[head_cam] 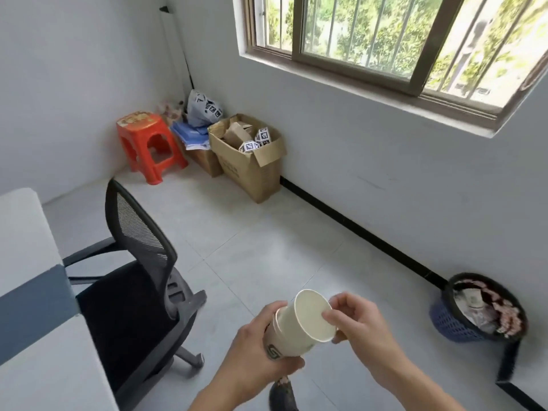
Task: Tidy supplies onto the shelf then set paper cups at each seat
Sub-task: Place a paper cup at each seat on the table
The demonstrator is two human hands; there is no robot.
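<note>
Left hand [255, 345] grips nested paper cups [283, 341]; right hand [361, 327] pinches top cup [314, 315] rim. Risk: two cups lift together, or pinched rim crushes, cup drops to floor [267, 247].

Daylight comes in through a barred sliding window [385, 37] in the white wall [385, 173], with green leaves outside. A black skirting strip [355, 229] runs along the wall's foot, and the floor [267, 247] is pale grey tile. In the far corner stand a red plastic stool [149, 143], open cardboard boxes [252, 173] and a grey bag [201, 109]. A black mesh office chair [139, 262] stands just beside a white surface [26, 232] with a grey-blue band. By the wall sits a blue wastebasket [453, 324], full.
</note>
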